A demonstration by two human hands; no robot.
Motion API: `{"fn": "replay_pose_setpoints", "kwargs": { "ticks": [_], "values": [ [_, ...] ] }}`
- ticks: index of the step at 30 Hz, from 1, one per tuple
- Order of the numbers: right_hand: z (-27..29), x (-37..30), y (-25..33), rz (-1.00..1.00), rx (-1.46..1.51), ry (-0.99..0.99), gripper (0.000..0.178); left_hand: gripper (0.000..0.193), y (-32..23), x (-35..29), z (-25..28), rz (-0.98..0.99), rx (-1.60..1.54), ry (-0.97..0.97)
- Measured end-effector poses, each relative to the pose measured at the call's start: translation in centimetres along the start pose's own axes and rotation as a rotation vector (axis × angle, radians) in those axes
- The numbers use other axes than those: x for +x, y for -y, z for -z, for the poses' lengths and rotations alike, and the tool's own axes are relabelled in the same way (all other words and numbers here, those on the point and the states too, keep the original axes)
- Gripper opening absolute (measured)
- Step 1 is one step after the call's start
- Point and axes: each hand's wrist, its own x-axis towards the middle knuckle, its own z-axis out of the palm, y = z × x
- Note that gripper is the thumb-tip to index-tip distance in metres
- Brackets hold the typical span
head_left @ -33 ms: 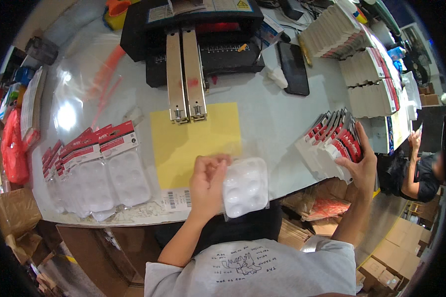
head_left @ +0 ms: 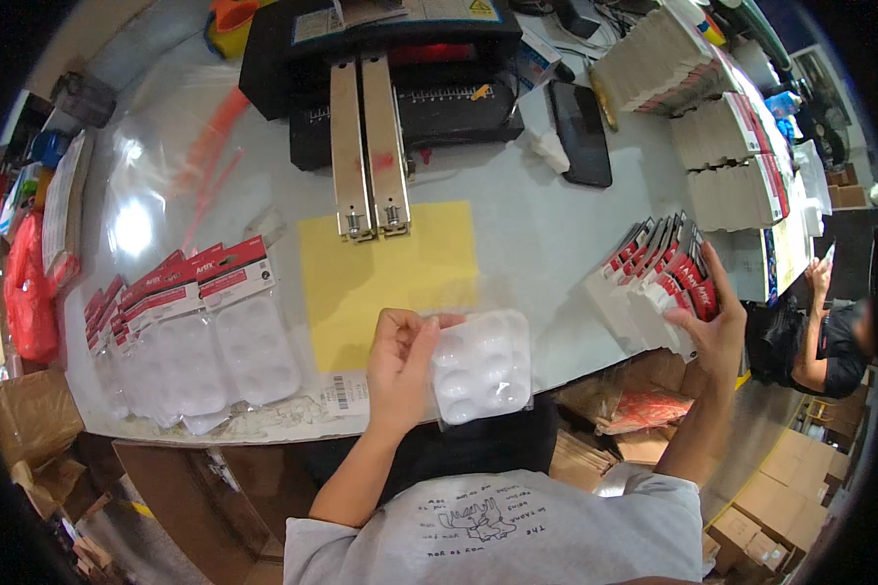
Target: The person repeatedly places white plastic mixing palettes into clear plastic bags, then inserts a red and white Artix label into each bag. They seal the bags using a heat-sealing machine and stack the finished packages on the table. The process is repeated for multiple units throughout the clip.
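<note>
Evidently, the left hand (head_left: 400, 363) is pinching a bagged white palette (head_left: 483, 366) at lower centre, thumb pressing against fingers, while the right hand (head_left: 722, 317) is clamping thumb and fingers around red-and-white cards (head_left: 644, 281) right of centre. The step seems to be pairing palette with card, the next move probably calling for separating one card; beyond, a black machine (head_left: 312, 136) is standing at upper centre

The T-shirt (head_left: 585, 531) is light grey with short sleeves (head_left: 314, 541); its front has a dark line drawing (head_left: 483, 520) (small lettering (head_left: 446, 553) goes around it). Black clothing (head_left: 522, 439) covers the lap.
</note>
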Motion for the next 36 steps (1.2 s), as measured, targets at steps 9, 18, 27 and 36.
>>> {"fn": "replay_pose_setpoints", "kwargs": {
  "ticks": [9, 18, 27, 36],
  "values": [
    [-6.8, -1.6, 12.5, 0.038, 0.425, 0.3, 0.045, 0.022, -4.4, -3.7, 0.5, 0.102, 0.087, 0.156],
    [-16.2, -0.7, 13.8, 0.468, 0.058, 0.561, 0.029, 0.013, -5.2, -4.0, 1.8, -0.087, 0.523, -0.008],
    [-17.3, 0.0, 12.9, 0.684, -0.045, 0.486, 0.032, 0.01, -4.2, -3.5, 2.2, -0.239, 0.617, 0.008],
    [-15.3, -0.1, 10.3, -0.26, 0.331, 0.834, 0.022, 0.021, -2.5, -2.3, 3.2, -0.336, 0.438, -0.4]
  ]
}}
